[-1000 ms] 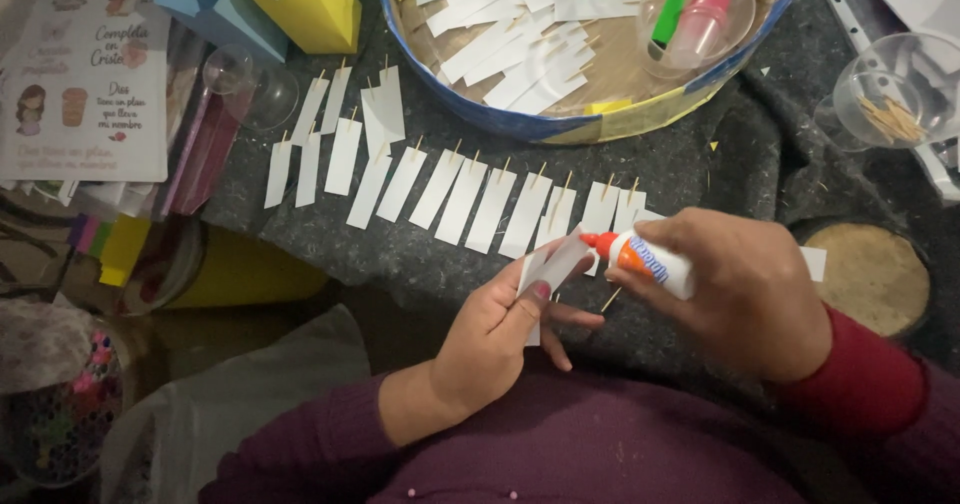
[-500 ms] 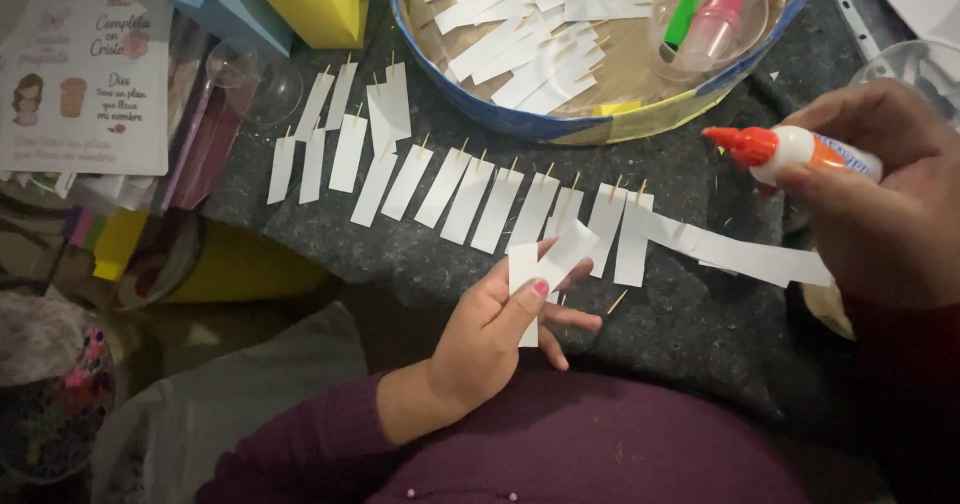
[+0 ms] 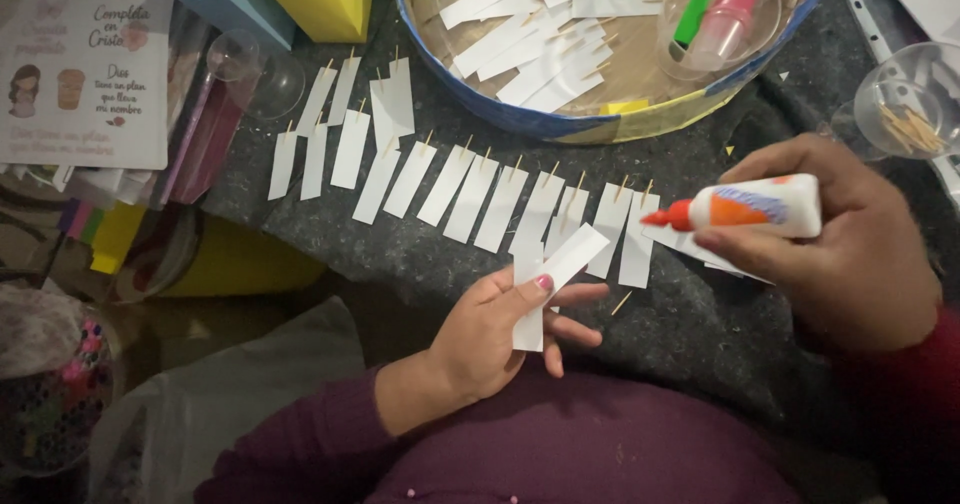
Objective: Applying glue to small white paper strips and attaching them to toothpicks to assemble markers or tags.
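You pinch two white paper strips [image 3: 545, 284] between the thumb and fingers of your left hand [image 3: 490, 339], fanned so each face is exposed. Your right hand [image 3: 850, 254] wraps closed around the glue bottle [image 3: 755, 209], its orange tip aimed toward them. Just beyond your fingers, finished strips with toothpicks [image 3: 470, 189] lie in a row on the dark surface [image 3: 680, 334], likely drying.
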